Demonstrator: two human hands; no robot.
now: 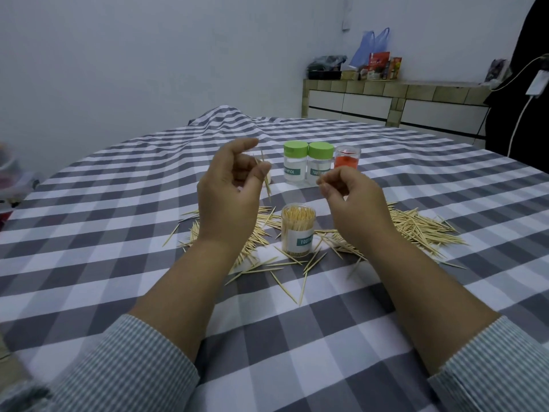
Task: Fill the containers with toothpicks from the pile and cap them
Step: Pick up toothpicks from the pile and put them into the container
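An uncapped clear container [298,228], packed with toothpicks, stands upright in the middle of the loose toothpick pile [421,227] on the checked cloth. My left hand [230,191] is raised above the pile's left side and pinches a few toothpicks [265,175] between thumb and fingers. My right hand [353,197] hovers to the right of the container with its fingers curled; I cannot make out anything in it. Two green-capped containers [295,163] [320,163] stand behind, and a clear container with red contents [347,157] is beside them.
The checked cloth [118,233] covers the whole table and bunches up at the far side. A tiled counter [395,99] with bags and boxes stands at the back right. A white cable [523,108] hangs at the right edge.
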